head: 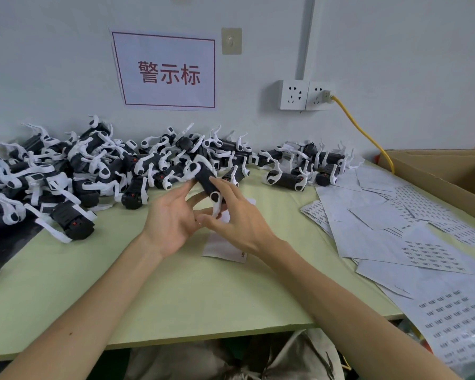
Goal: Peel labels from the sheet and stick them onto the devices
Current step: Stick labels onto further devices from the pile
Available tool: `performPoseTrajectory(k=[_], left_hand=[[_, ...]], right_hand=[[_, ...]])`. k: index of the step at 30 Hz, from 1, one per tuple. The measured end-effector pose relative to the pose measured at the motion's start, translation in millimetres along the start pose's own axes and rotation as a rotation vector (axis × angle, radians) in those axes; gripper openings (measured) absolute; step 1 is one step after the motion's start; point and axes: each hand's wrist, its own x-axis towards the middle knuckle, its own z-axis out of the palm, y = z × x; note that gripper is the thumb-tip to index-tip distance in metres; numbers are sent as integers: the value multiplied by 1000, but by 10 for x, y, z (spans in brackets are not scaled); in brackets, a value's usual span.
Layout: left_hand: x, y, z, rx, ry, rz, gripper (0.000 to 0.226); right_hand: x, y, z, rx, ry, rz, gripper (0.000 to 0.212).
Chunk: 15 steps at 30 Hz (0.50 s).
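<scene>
One device (206, 180) between left hand (173, 219), right hand (237, 224); pile (66, 174) behind, table (192, 311) edge near

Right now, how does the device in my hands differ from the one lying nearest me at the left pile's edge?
The held device is lifted between the left hand and right hand; the lying device rests on the table untouched. The lying device shows a red dot on its end; the held device shows none. Both are black and white.
</scene>
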Motion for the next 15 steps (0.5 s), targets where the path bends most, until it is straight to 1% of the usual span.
performPoseTrajectory(k=[1,3,7,8,10,12,15], left_hand=[[6,-7,-2,-11,-16,-10,49],[17,-31,-9,3,-19,-38,53],[24,-53,-30,143,-80,-56,52],[23,-51,-31,178,-72,-47,52],[27,-41,-35,222,11,-17,53],[38,-31,-60,231,120,34,49],[36,-22,-77,247,168,67,50]], right_hand=[[3,2,8,20,-3,25,84],[14,32,13,85,6,65,83],[34,62,-30,212,70,78,78],[33,58,-42,226,78,67,78],[17,51,-64,238,82,24,79],[1,39,-74,226,85,-30,81],[-4,20,-71,174,88,-87,85]])
